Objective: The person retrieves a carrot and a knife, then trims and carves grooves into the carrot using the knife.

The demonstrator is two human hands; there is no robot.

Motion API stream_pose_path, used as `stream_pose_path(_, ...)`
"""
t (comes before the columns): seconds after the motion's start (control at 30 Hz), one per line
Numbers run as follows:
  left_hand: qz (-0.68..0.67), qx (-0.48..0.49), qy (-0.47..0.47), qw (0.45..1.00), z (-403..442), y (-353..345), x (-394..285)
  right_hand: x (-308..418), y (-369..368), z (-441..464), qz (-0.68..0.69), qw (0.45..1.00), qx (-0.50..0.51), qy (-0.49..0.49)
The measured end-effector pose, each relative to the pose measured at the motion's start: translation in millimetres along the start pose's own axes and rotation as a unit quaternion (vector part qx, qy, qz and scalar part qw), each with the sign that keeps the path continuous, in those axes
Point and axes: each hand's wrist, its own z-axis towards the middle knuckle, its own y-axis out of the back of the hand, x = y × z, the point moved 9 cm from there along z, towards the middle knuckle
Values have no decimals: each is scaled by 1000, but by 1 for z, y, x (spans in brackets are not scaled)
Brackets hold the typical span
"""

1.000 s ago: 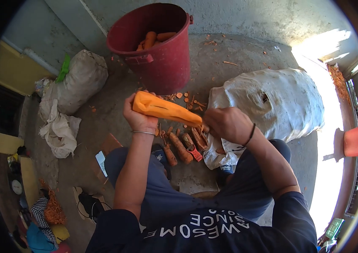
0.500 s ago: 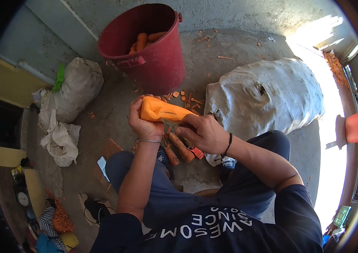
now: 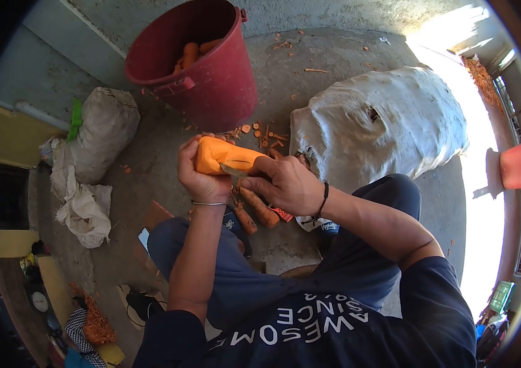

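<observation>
My left hand [image 3: 198, 176] is closed around the thick end of a large, smooth orange carrot [image 3: 216, 151], held up over my lap. A dark line runs along the carrot's side. In my right hand [image 3: 294, 189] is a small knife [image 3: 233, 171], its blade lying against the carrot; the fingers hide its handle. Below my hands, dirty unpeeled carrots [image 3: 259, 207] lie on the floor, beside a red object [image 3: 282, 213] mostly covered by my right hand. Carrot slices and scraps [image 3: 246, 129] are scattered just beyond.
A dark red bucket [image 3: 224, 86] holding several carrots stands ahead. To the right lies a big white sack [image 3: 389, 116]. Another sack [image 3: 106, 135] leans at the left. An orange-red pot [image 3: 516, 164] sits far right, and a net of orange shreds [image 3: 98, 319] lower left.
The knife blade has shifted left along the carrot towards its thick end, and my right hand went with it. The whole view has tilted slightly.
</observation>
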Motion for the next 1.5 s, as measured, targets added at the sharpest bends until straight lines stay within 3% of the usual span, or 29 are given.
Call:
stream_pose_path(0.4, 21, -12, -6, 1000, 1, 5, -6, -8, -6, 2, 61, 995, 28, -72)
stream_pose_path(0.6, 42, -25, -13, 999, 0, 7, -8, -12, -2, 2, 19, 993, 26, -110)
stream_pose_path(1.5, 28, -43, -9, 999, 8, 21, -13, -42, -21, 0, 74, 991, 30, -106)
